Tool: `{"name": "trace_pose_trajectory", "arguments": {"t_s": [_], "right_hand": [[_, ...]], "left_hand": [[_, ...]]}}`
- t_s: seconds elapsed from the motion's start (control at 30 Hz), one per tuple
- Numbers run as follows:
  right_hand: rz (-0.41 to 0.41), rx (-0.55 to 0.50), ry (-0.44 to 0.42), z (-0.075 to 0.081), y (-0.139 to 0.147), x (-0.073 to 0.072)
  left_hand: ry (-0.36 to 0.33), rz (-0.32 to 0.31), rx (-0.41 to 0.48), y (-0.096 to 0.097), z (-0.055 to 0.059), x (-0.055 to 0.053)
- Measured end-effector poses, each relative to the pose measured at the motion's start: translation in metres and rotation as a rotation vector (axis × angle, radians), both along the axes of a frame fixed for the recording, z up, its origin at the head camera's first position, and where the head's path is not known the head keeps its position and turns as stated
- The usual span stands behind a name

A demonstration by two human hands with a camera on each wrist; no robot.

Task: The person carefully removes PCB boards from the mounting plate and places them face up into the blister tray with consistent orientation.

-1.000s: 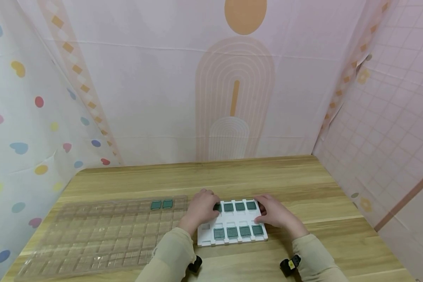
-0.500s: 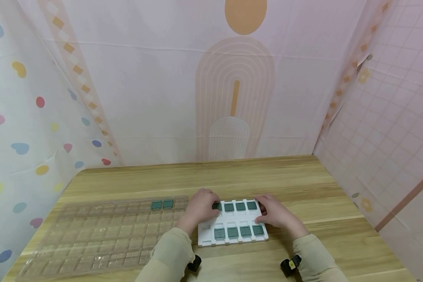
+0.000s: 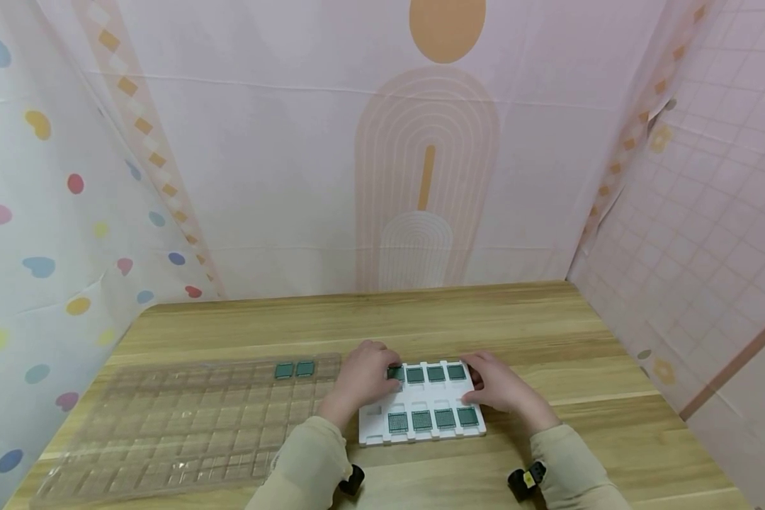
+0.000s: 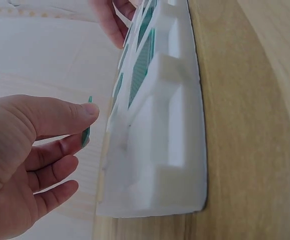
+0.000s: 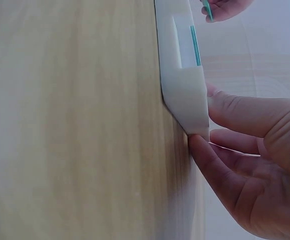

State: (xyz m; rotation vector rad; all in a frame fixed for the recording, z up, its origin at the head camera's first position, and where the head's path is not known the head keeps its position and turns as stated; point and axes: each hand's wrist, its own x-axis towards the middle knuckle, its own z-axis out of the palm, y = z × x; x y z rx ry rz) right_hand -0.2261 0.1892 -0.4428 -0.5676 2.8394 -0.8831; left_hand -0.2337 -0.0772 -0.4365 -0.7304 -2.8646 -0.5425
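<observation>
In the left wrist view, my left hand point(image 4: 29, 145) pinches a small green circuit board point(image 4: 86, 135) between thumb and fingers, standing on edge and apart from the white plastic tray point(image 4: 150, 185). The head view has this left hand point(image 3: 363, 375) over the tray's far left corner. My right hand point(image 5: 265, 155) grips the tray's right end, thumb on top and a finger at the lower edge. Green boards lie in two rows in the tray point(image 3: 428, 394): the far row point(image 3: 436, 374) and the near row point(image 3: 421, 421). Bare white plastic shows at the near left slot.
A clear plastic tray point(image 3: 166, 425) with many compartments lies on the wooden table point(image 3: 484, 319) to the left. Two green boards point(image 3: 304, 368) sit side by side near its far right corner. Patterned curtains point(image 3: 280, 177) hang behind and at both sides.
</observation>
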Motion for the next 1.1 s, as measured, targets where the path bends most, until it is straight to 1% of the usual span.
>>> {"name": "trace_pose_trajectory", "arguments": {"t_s": [0.2, 0.43, 0.67, 0.8, 0.93, 0.97, 1.1], "right_hand": [[0.009, -0.005, 0.002, 0.003, 0.000, 0.002], [0.023, -0.004, 0.005, 0.003, 0.002, 0.002], [0.015, -0.010, 0.006, 0.001, 0.002, 0.001], [0.005, -0.011, 0.003, -0.001, 0.002, 0.000], [0.013, -0.016, 0.012, -0.001, 0.002, 0.000], [0.025, -0.011, 0.023, -0.001, 0.003, 0.000], [0.033, -0.004, 0.029, -0.002, 0.003, 0.001]], "left_hand": [[0.017, -0.005, 0.036, 0.000, 0.003, 0.003], [0.035, -0.002, 0.062, -0.002, 0.013, 0.006], [0.056, -0.009, 0.089, -0.008, 0.024, 0.007], [0.071, -0.003, 0.100, -0.012, 0.030, 0.008], [0.087, 0.006, 0.115, -0.016, 0.035, 0.008], [0.091, 0.008, 0.119, -0.017, 0.036, 0.009], [0.097, 0.014, 0.127, -0.023, 0.039, 0.009]]}}
